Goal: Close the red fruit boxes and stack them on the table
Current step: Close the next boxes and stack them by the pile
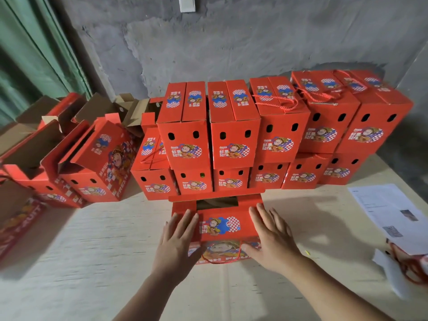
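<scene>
— Biggest first?
— Rough grey wall [231,42] behind, patchy plaster; green curtain [27,54] hanging in folds at far left. Pale wooden table [92,262] below, faint grain, wide and flat.

— On the table?
— Stack of closed boxes [234,135] against the wall, two layers high, red printed cardboard, squared edges, paired oval holes in each front, cartoon figure on a blue and checkered patch. Twisted red cord handles [278,100] lying loose over some tops at the right end.

— And left?
— Open boxes [69,163] crowded together, brown raw cardboard showing inside, flaps sticking up at odd angles. Standing just beside the stack, touching it at the low end.

— Nearest box?
— Red box [220,225] at table centre, right in front of the stack, back edge nearly against the bottom row. One top flap down, a dark slot still showing behind it.

— Hands?
— Left hand [178,242] flat on the left part of the lid, fingers straight and spread, pressing, gripping nothing. Right hand [271,235] likewise flat on the right part, fingers apart and extended, thumb low at the front face near a thin red cord.

— Smaller bits?
— Printed paper sheets [389,212] at the right edge, smooth, white, with small pictures. Bundle of red cord [410,265] beside them, looped over another white sheet.
</scene>
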